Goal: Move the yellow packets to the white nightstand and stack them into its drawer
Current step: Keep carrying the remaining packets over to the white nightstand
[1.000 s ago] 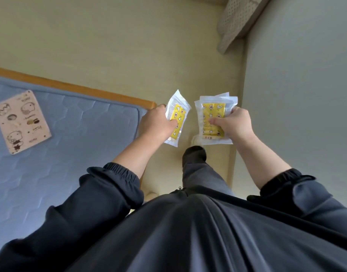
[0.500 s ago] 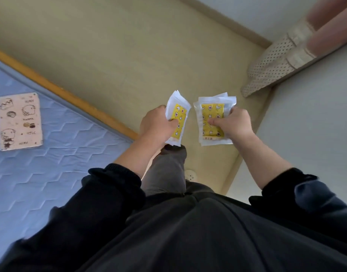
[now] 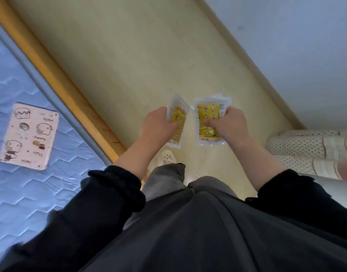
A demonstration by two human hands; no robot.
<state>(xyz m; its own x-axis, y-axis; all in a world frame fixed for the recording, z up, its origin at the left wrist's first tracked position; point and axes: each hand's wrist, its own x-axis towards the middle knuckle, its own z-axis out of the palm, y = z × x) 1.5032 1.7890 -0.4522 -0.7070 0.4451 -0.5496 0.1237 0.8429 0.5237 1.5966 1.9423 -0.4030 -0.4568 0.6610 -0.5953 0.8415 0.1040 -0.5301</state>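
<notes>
I hold yellow packets in clear wrappers in both hands, out in front of my body above the floor. My left hand [image 3: 158, 126] grips one yellow packet [image 3: 179, 118] by its edge, seen nearly side-on. My right hand [image 3: 230, 126] grips a small stack of yellow packets [image 3: 208, 118], thumb across the printed front. The two bundles hang side by side, a small gap between them. No white nightstand or drawer is in view.
A blue quilted mattress [image 3: 31, 193] on a wooden bed frame [image 3: 70, 83] lies to my left, with a pink cartoon-printed card [image 3: 29, 136] on it. Pale floor [image 3: 139, 55] stretches ahead. A wall [image 3: 296, 46] runs on the right, with dotted curtain fabric [image 3: 306, 150] at its foot.
The view has swung as I turn and step: the bed frame now runs steeply on the left and the curtain has dropped to the right edge. Both hands keep their packets.
</notes>
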